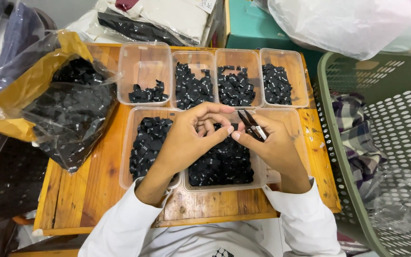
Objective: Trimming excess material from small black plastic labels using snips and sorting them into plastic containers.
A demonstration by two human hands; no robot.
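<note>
Wooden table (96,190), 7 label trays, green basket (353,190) beside.

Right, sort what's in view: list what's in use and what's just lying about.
In use: left hand, right hand, snips, black labels, clear tubs, bag of labels.
Lying about: green basket, checked cloth, folded clothes, teal box.

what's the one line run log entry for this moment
left hand: pinching small black label | right hand: holding thread snips | over: clear tray of black labels | surface: wooden table
</note>
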